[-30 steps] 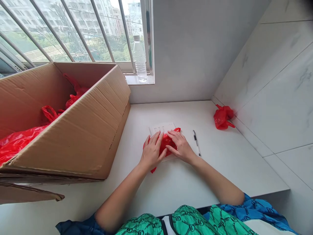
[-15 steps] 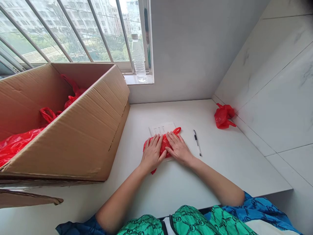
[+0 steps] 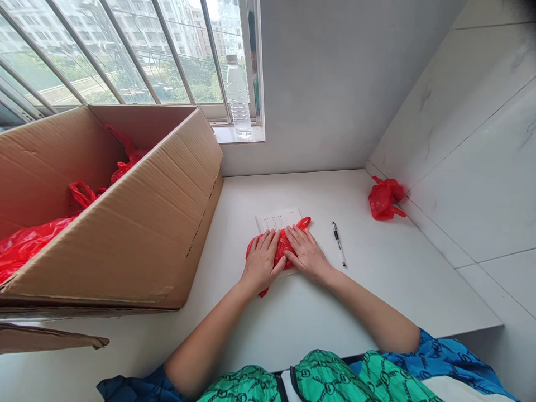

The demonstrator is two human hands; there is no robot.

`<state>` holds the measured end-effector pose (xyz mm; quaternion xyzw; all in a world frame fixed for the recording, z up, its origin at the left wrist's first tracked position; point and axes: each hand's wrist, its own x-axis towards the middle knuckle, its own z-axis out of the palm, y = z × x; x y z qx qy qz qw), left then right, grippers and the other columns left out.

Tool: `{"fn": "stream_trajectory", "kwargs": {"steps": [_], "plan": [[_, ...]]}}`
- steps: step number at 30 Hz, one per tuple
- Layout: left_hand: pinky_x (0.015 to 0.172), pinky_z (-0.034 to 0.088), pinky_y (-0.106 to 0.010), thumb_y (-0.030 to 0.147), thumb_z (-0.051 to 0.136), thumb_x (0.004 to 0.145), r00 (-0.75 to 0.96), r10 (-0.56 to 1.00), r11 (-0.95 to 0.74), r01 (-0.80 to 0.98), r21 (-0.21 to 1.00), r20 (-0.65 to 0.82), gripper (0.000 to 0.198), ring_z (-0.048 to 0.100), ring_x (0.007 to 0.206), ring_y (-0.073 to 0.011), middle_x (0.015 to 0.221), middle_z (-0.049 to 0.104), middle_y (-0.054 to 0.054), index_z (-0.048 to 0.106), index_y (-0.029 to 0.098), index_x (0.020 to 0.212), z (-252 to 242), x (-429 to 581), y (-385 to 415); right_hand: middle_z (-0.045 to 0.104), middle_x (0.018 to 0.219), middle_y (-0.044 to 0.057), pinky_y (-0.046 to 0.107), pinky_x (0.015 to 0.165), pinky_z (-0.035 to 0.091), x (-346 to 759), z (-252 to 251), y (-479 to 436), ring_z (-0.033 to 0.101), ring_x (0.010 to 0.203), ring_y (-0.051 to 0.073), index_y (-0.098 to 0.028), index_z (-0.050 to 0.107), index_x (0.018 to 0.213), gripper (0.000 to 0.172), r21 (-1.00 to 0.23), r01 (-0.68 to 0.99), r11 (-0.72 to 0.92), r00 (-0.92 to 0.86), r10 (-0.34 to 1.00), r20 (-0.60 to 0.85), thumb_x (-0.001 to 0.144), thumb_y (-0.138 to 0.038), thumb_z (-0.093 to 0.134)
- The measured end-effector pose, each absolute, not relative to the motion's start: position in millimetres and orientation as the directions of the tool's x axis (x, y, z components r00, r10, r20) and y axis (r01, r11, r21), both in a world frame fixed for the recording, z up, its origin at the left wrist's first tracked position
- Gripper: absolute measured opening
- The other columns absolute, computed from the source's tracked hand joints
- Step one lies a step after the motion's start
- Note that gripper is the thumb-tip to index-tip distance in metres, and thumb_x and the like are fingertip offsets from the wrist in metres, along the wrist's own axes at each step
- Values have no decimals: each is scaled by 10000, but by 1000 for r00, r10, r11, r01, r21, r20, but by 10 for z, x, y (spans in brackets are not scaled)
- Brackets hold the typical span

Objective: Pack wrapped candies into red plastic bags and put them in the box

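Flat on a red plastic bag (image 3: 283, 249) lie both of my hands, fingers stretched out. My left hand (image 3: 262, 261) covers the bag's left part, and my right hand (image 3: 307, 254) covers its right part. One looped handle of the bag sticks out beyond my right fingertips, and a red corner shows below my left hand. Beneath the bag is a sheet of white paper (image 3: 280, 219) with small marks on it, its top edge showing. What the bag contains, if anything, is hidden. A pen (image 3: 339, 244) with a black grip lies to the right of my right hand.
A large open cardboard box (image 3: 167, 223) with red plastic bags (image 3: 37, 243) inside stands at the left. On the windowsill is a clear water bottle (image 3: 238, 100). Another red bag (image 3: 385, 199) sits against the tiled wall at the right of the white table (image 3: 377, 262).
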<state>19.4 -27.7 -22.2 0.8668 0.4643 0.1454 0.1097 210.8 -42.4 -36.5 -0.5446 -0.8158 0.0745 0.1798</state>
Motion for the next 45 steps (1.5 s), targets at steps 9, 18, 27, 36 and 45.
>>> {"fn": "stream_trajectory", "kwargs": {"steps": [9,18,27,36,45], "plan": [[1231,206,-475,425,396,983,528,839,-541,778,320,133,639,229,1508,-262,1613,278,-91,282,157,1551,-200,200,-282,212,1642,62,481,1254,119,2108,-332,-426,141,1530,229,-130,199,1579,677,-313,871,378,-342,925,164,1036,-534,197],[1232,210,-479,428,396,982,529,841,-536,779,327,118,649,226,1508,-267,1610,284,-105,284,131,1547,-197,201,-278,222,1640,61,481,1254,129,2104,-316,-432,145,1529,229,-146,201,1580,669,-318,873,369,-336,929,156,1035,-534,210],[1229,219,-487,434,405,983,525,843,-532,775,342,120,645,233,1506,-272,1607,291,-106,288,143,1547,-201,200,-279,226,1638,59,489,1252,135,2104,-319,-433,146,1529,227,-160,195,1583,665,-328,869,370,-334,929,160,1034,-536,218],[1230,212,-483,446,383,986,530,840,-534,774,339,113,648,224,1509,-265,1612,282,-98,283,142,1549,-200,195,-279,240,1635,64,494,1249,153,2108,-337,-428,155,1527,234,-170,174,1587,664,-307,874,376,-337,925,174,1033,-531,236],[1225,227,-484,435,398,983,528,839,-539,770,342,132,637,240,1504,-271,1604,304,-104,290,159,1547,-212,196,-278,224,1638,60,484,1251,133,2103,-303,-435,154,1527,231,-153,194,1582,666,-316,875,367,-336,930,149,1035,-533,207]]}}
